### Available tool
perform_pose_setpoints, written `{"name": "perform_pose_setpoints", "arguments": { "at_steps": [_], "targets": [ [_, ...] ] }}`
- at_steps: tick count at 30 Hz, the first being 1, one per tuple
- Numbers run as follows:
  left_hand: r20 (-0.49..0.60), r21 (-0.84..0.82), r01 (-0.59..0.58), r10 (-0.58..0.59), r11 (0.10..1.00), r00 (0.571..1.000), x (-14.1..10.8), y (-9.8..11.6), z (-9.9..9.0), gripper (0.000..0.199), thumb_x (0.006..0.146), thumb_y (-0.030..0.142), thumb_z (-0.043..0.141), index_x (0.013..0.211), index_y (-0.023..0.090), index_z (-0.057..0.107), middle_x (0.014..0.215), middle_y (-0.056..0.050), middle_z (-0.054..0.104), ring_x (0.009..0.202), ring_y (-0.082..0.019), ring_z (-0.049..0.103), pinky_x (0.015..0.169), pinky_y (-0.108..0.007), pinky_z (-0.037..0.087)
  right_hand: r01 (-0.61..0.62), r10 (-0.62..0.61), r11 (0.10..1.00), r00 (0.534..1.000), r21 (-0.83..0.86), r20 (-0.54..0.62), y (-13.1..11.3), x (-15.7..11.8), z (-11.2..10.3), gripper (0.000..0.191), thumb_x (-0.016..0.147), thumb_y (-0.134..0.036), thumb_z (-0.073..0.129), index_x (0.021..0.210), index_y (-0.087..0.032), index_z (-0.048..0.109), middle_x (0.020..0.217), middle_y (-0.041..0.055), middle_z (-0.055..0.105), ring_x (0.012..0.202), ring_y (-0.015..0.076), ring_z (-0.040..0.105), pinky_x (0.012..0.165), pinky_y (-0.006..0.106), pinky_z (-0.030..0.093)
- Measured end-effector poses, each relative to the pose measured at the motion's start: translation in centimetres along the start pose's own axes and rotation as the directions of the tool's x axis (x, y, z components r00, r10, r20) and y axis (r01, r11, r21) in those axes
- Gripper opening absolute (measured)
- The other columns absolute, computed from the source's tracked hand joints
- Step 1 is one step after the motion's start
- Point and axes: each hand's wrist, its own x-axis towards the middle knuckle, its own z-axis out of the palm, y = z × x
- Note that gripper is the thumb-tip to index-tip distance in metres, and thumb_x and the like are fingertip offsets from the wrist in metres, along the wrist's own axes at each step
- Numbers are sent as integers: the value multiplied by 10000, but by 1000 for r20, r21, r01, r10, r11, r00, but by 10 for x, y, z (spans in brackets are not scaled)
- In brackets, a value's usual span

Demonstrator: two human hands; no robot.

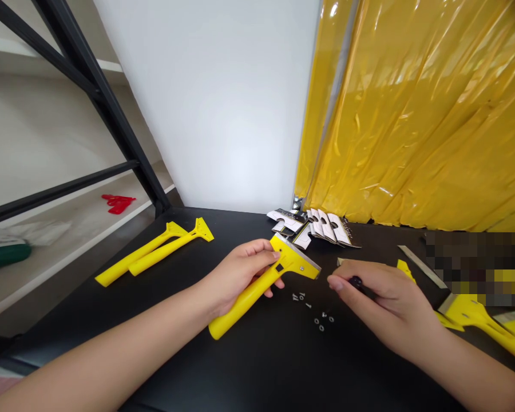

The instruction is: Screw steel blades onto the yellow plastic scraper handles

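Observation:
My left hand is closed around a yellow scraper, its head tilted up and to the right. A metal strip runs along the head's edge. One screw sits in the head's right side, and a dark hole shows at its left. To the right, apart from the scraper, my right hand is closed with thumb and forefinger pinched. A black-handled tool pokes out between its fingers; the rest of it is hidden. Small screws and nuts lie on the black table between my hands.
Two yellow scraper handles lie at left. Folded cards are piled at the back. A loose blade and more yellow scrapers lie at right, partly blurred out. A black metal frame stands at left.

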Motion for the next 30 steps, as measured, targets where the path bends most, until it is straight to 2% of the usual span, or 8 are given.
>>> {"name": "perform_pose_setpoints", "arguments": {
  "at_steps": [8, 12, 15, 19, 21, 23, 26, 30],
  "targets": [
    [13, -12, 35, -34, 999, 999, 3, -5, -2, 190, 934, 329, 712, 931, 168, 611, 837, -40, 698, 709, -179, 729, 577, -256, 600, -54, 52, 998, 997, 29, 51, -1, 1, 1, 237, 1052, -310, 578, 832, -239, 625, 682, -42, 569, 612, 123, 528, 598, 258, 417],
    [-1, -6, 70, -70, 997, 998, 5, -6, -4, 206, 927, 335, 727, 915, 167, 609, 819, -49, 712, 706, -189, 746, 609, -282, 634, -71, 70, 997, 997, 17, 39, -2, 0, -3, 220, 1054, -332, 575, 865, -246, 646, 715, -34, 612, 645, 133, 564, 612, 261, 434],
    [0, -16, 85, -85, 996, 996, 5, -7, -3, 221, 917, 342, 740, 898, 175, 597, 824, -45, 718, 699, -193, 754, 603, -290, 645, -115, 118, 993, 990, 38, -82, -5, -2, -11, 200, 1048, -354, 592, 883, -259, 657, 733, -34, 629, 653, 132, 575, 590, 245, 441],
    [45, -37, 114, -113, 993, 993, -1, -10, 5, 225, 908, 331, 739, 875, 178, 577, 765, -37, 713, 655, -186, 743, 557, -274, 638, -105, 149, 984, 925, 141, -350, -11, -4, -17, 224, 1057, -366, 579, 872, -263, 654, 733, -25, 620, 647, 136, 558, 583, 246, 452],
    [77, -34, 145, -142, 989, 987, -6, -12, 11, 218, 911, 331, 732, 888, 174, 582, 761, -49, 724, 637, -180, 738, 542, -261, 632, -75, 127, 987, 905, 142, -407, -14, -6, -17, 188, 1053, -327, 590, 894, -263, 666, 756, -19, 636, 658, 135, 571, 602, 251, 462],
    [108, -29, 174, -170, 984, 980, -11, -13, 16, 216, 911, 336, 731, 910, 167, 595, 817, -69, 744, 639, -172, 739, 543, -252, 632, -24, 68, 993, 910, 112, -410, -17, -7, -15, 129, 1037, -266, 615, 920, -264, 670, 803, -13, 659, 690, 135, 601, 631, 254, 475],
    [138, -46, 187, -179, 981, 974, -15, -14, 21, 229, 903, 345, 744, 915, 169, 599, 855, -57, 740, 630, -162, 738, 540, -248, 632, 53, -30, 997, 939, 58, -343, -19, -9, -13, 97, 1019, -200, 617, 971, -267, 668, 841, -6, 671, 724, 141, 631, 656, 266, 480],
    [154, -67, 190, -178, 979, 972, -17, -15, 24, 244, 895, 353, 757, 901, 174, 591, 838, -37, 729, 618, -158, 739, 530, -239, 626, 85, -76, 996, 960, 21, -268, -20, -9, -13, 96, 1015, -193, 607, 1032, -270, 663, 858, 0, 681, 702, 142, 634, 629, 281, 470]
  ]
}}
